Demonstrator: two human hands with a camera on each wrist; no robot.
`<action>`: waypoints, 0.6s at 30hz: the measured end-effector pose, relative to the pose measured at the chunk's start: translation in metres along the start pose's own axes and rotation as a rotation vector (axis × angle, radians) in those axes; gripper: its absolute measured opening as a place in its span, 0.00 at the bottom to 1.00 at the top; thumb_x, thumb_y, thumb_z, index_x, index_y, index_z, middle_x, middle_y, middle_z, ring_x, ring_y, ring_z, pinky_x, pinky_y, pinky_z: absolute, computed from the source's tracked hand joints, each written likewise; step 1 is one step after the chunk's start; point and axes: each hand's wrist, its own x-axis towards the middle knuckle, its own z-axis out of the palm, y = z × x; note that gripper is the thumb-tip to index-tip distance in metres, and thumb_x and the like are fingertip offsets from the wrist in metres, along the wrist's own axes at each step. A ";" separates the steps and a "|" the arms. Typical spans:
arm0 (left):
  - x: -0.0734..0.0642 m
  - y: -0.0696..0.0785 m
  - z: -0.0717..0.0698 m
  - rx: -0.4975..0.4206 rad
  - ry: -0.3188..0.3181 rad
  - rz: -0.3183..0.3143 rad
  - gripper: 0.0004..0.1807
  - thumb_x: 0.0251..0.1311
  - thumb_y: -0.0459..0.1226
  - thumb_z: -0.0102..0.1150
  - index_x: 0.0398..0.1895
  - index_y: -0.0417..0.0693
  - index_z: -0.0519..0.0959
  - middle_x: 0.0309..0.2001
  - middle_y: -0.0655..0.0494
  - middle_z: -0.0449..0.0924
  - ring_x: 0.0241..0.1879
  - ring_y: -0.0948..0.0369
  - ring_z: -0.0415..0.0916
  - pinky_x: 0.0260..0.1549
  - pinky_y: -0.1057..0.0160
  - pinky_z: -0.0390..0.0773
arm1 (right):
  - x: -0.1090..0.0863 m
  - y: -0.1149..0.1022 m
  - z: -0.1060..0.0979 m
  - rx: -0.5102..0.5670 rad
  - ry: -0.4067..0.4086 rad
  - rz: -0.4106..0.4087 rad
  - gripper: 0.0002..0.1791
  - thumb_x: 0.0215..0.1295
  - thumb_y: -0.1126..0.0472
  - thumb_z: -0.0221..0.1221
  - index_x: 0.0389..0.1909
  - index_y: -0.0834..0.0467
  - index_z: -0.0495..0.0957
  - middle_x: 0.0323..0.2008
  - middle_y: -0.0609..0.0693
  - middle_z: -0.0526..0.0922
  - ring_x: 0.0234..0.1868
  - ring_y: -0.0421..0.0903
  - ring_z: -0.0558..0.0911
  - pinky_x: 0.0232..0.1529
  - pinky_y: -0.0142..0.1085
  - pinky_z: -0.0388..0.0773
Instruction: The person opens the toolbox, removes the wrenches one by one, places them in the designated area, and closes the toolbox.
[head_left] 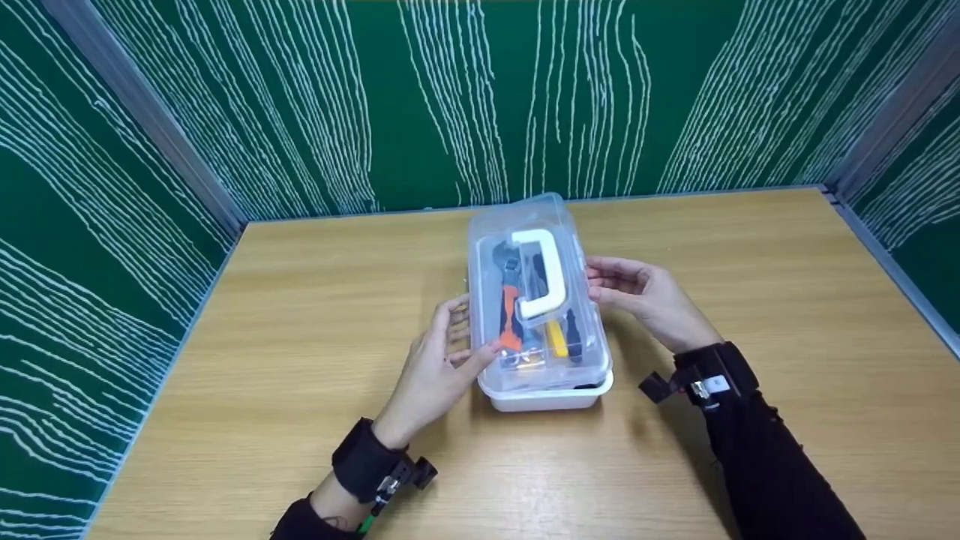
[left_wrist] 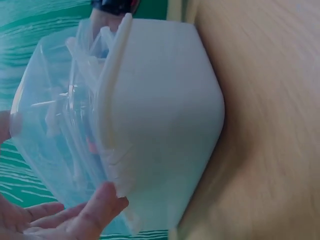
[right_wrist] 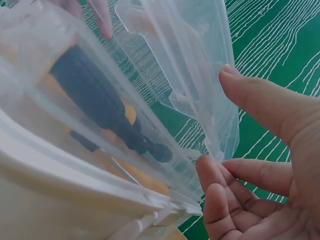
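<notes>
A white toolbox (head_left: 544,403) with a clear lid (head_left: 491,221) stands in the middle of the table. The lid carries a white handle (head_left: 553,274) and shows raised from the base in the right wrist view. Through it appear an adjustable wrench (head_left: 510,300) with an orange grip, a yellow-handled tool (head_left: 556,339) and a dark-handled tool (right_wrist: 90,90). My left hand (head_left: 431,375) holds the lid's left side, thumb over its top near the front corner. At the right side, my right hand (head_left: 652,300) grips the lid's edge between thumb and curled fingers.
The wooden table (head_left: 330,300) runs out to both sides of the toolbox. Green panels (head_left: 435,90) with white wavy lines stand along its back and sides. Black straps (head_left: 367,461) with small cameras sit on both wrists.
</notes>
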 end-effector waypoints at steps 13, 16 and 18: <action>-0.019 0.047 0.029 0.647 0.196 0.435 0.45 0.58 0.58 0.78 0.73 0.45 0.74 0.71 0.46 0.77 0.70 0.52 0.75 0.70 0.47 0.79 | -0.002 -0.005 0.006 -0.001 0.034 -0.004 0.32 0.73 0.55 0.70 0.73 0.61 0.75 0.61 0.50 0.87 0.60 0.41 0.85 0.62 0.29 0.83; -0.019 0.054 0.044 0.789 0.216 0.539 0.47 0.55 0.61 0.78 0.72 0.46 0.74 0.70 0.44 0.77 0.69 0.49 0.76 0.66 0.46 0.81 | -0.002 -0.006 0.007 0.003 0.039 -0.011 0.32 0.73 0.54 0.69 0.73 0.61 0.75 0.61 0.51 0.86 0.60 0.41 0.86 0.63 0.29 0.83; -0.019 0.057 0.054 0.882 0.231 0.590 0.50 0.54 0.63 0.77 0.73 0.46 0.73 0.70 0.43 0.77 0.69 0.48 0.76 0.66 0.46 0.81 | -0.002 -0.006 0.007 0.005 0.042 -0.018 0.31 0.74 0.55 0.69 0.73 0.61 0.75 0.60 0.50 0.87 0.60 0.42 0.86 0.63 0.29 0.83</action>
